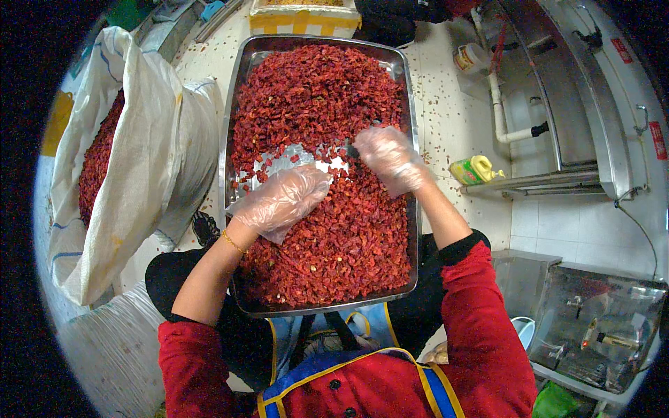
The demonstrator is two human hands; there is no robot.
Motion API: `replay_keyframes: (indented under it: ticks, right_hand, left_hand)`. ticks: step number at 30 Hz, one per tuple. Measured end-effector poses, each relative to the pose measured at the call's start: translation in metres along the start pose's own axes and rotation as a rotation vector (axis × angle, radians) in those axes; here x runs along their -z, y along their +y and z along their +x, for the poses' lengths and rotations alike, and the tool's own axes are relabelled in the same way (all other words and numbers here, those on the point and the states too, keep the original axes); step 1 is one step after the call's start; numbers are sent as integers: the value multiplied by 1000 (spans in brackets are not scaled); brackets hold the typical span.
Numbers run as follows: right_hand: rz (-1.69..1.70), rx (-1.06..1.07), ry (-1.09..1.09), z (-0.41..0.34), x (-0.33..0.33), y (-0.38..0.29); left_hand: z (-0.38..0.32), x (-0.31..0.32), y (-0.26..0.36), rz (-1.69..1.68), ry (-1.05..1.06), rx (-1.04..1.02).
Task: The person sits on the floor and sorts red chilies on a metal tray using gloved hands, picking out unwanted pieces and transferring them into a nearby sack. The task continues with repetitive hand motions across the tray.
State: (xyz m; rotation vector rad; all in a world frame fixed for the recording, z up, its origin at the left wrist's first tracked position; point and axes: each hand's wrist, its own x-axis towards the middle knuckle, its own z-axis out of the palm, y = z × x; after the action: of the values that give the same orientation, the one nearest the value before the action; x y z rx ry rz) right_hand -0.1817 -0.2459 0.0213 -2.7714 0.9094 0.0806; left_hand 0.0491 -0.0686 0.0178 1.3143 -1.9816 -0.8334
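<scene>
A deep rectangular metal tray [226,172] lies before me, spread with dried red pepper pieces [324,94]. Both my hands wear thin clear plastic gloves. My left hand [287,197] rests on the pieces left of the middle, fingers together and pointing right; its fingertips are partly hidden. On the right side, my right hand [388,157] is curled low over the pieces. A small dark object [352,151] shows at its finger edge, and I cannot tell whether it is held. Bare shiny tray bottom shows between the two hands.
A white woven sack [151,125] with more red pieces stands open at left. Beyond the tray is a taped foam box [303,22], beside a person's dark-clothed legs [389,23]. A yellow-green bottle [475,170] and a metal sink [564,94] are at right. Scraps litter the floor.
</scene>
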Motion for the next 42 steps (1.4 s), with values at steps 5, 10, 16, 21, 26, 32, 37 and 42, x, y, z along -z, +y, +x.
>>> replay_keyframes:
  ticks: [5,10,16,21,26,32,37,42]
  right_hand:
    - [-125,-481,307,-12,34,70]
    - [-48,-49,610,-19,1,73]
    - [-14,-114,317,7,-24,13]
    - [749,89,181,0,-8,33]
    - [489,-166,289,-7,-5,43]
    - [392,101,165,-7,-12,18]
    - [46,103,-31,-4,-4,-15]
    - [-136,125,-76,1,-16,-14]
  left_hand:
    - [-5,-5,-8,36,35,-49]
    - [1,-3,-6,66,10,-71]
    - [-3,-3,-7,87,26,-73]
    - [-1,-1,-1,6,5,-32]
    - [0,-2,-5,78,-20,-77]
    - [0,-5,-13,95,-80,-46]
    - [-2,-1,-8,66,-102,17]
    - [-1,-4,-11,53,-67,-20]
